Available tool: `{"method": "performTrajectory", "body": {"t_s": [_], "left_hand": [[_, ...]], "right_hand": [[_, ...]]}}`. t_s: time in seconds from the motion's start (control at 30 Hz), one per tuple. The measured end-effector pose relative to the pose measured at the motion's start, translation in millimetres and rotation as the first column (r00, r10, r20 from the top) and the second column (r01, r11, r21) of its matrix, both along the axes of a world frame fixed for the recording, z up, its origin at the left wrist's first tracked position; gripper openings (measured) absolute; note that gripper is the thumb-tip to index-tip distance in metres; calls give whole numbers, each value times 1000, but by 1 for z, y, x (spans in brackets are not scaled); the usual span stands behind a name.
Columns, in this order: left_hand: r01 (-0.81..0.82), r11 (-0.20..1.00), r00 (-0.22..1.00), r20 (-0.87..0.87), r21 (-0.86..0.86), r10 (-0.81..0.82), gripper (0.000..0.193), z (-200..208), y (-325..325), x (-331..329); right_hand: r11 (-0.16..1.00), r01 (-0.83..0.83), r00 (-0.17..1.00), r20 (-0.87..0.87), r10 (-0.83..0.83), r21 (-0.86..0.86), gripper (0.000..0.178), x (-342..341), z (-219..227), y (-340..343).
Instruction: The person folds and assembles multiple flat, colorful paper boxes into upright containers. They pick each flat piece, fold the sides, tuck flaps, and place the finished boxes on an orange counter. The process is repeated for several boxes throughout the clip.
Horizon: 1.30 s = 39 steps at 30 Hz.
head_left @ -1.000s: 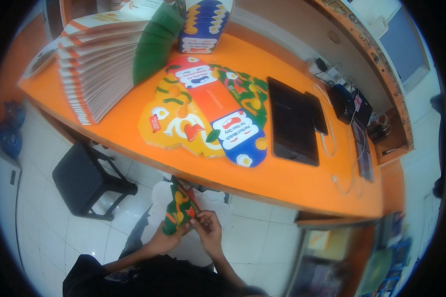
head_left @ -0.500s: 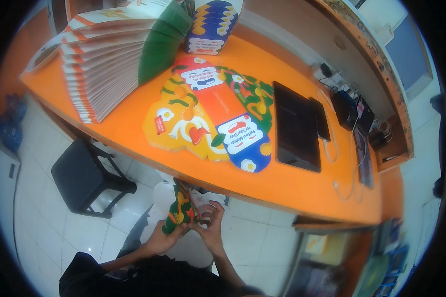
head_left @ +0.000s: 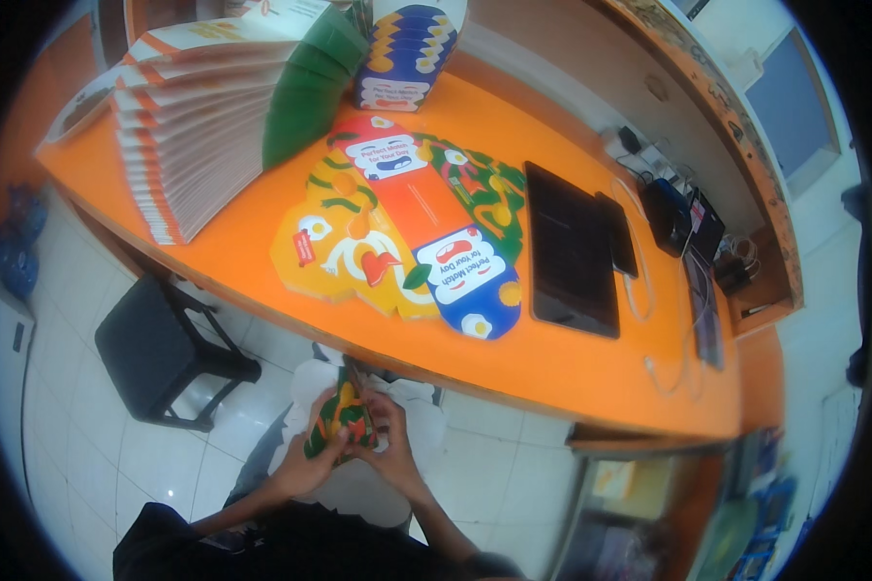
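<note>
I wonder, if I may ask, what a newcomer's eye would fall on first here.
Probably the bright printed cardboard lying flat midway along the orange table, then the large fanned stack at the table's left end. In front of the near edge, the left hand and right hand hold a green patterned piece.

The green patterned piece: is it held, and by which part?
Yes: the left hand holds the green patterned piece by its lower part, the right hand by its right side.

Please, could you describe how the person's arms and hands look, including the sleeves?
Black sleeves leave both forearms bare. The left-hand grip and right-hand grip are ungloved. No watch, bracelet or marking can be made out at this size.
</note>
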State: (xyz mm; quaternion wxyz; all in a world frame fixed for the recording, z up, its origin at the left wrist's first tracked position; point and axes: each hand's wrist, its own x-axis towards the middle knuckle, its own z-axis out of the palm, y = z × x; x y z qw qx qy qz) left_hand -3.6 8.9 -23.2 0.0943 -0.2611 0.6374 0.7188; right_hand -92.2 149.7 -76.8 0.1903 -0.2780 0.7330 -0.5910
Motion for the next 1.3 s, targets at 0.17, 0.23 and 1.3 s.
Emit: {"method": "performTrajectory", "body": {"t_s": [0.17, 0.23, 1.3], "left_hand": [[265, 964, 963, -55, 17, -264, 53, 8, -11, 2], [273, 933, 962, -55, 235, -267, 54, 5, -15, 6], [452, 464, 848, -528, 762, 41, 68, 8, -43, -14]], "right_hand": [[993, 31, 993, 115, -18, -112, 67, -14, 3, -3], [986, 32, 946, 325, 24, -165, 55, -22, 4, 0], [980, 61, 968, 251, -13, -187, 53, -14, 58, -17]]}}
